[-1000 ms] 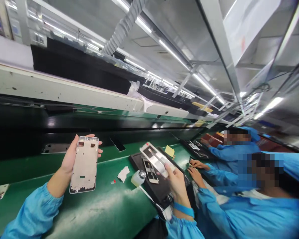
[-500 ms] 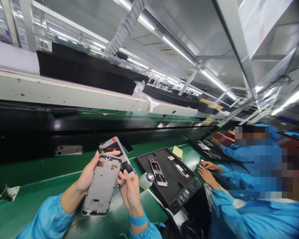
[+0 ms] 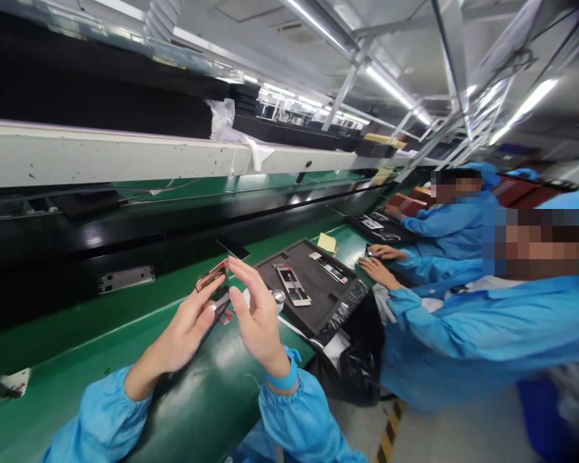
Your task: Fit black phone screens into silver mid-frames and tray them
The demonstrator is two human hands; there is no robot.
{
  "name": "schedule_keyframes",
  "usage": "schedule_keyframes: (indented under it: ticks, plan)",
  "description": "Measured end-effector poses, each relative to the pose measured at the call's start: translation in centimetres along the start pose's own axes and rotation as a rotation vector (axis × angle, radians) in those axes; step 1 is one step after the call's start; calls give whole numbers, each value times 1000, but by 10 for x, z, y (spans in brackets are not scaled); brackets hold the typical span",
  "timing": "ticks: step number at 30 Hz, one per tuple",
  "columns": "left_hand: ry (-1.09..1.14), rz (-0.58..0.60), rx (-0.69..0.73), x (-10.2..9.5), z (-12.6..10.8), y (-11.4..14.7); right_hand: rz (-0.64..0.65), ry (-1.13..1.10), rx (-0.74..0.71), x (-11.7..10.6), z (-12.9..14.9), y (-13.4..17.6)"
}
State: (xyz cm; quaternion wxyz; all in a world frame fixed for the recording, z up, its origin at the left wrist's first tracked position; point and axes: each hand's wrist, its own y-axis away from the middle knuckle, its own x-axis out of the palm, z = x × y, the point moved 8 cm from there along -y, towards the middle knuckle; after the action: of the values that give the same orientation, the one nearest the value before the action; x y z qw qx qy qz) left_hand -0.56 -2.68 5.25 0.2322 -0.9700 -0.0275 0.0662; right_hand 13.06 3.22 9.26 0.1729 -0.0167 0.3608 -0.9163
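My left hand (image 3: 181, 334) grips a thin phone frame (image 3: 218, 307), turned nearly edge-on between thumb and fingers. Close against it is a second phone part (image 3: 208, 278), tilted, with red at its upper edge; its far side is hidden. My right hand (image 3: 257, 312) has its fingertips and thumb at the right edge of these parts, its fingers curved round that edge. How the two pieces meet is hidden by my hands. Just behind my right hand stands a bottle with a metal cap (image 3: 278, 296), partly covered.
A black tray (image 3: 313, 308) on the green bench (image 3: 207, 392) carries phone parts (image 3: 293, 285). A metal phone frame (image 3: 126, 279) lies at left, and yellow paper (image 3: 327, 242) lies behind the tray. At right, co-workers in blue handle parts, a co-worker's hand (image 3: 379, 270) near the tray.
The view has swung right and down. The grey phone frame, earlier face-on in my left hand, is now nearly edge-on. Both hands have brought the two parts closer together.
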Motion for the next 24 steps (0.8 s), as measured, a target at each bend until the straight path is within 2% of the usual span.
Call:
schedule_keyframes:
  ticks: [5, 10, 15, 19, 22, 24]
  plan:
    - [-106, 87, 62, 12, 2, 3, -81, -66, 125, 5, -13, 6]
    - [-179, 140, 114, 18, 1, 4, -122, -98, 115, 3, -14, 8]
    - [-360, 161, 180, 23, -8, 3, -153, -106, 65, 1, -15, -1]
    - [-364, 199, 191, 28, -11, 3, -129, -61, 57, -4, -7, -6]
    - [-314, 156, 141, 20, -4, 0, -83, -35, 47, -13, -3, -2]
    - [-262, 70, 64, 5, 3, -4, -48, -25, 80, -20, -17, 6]
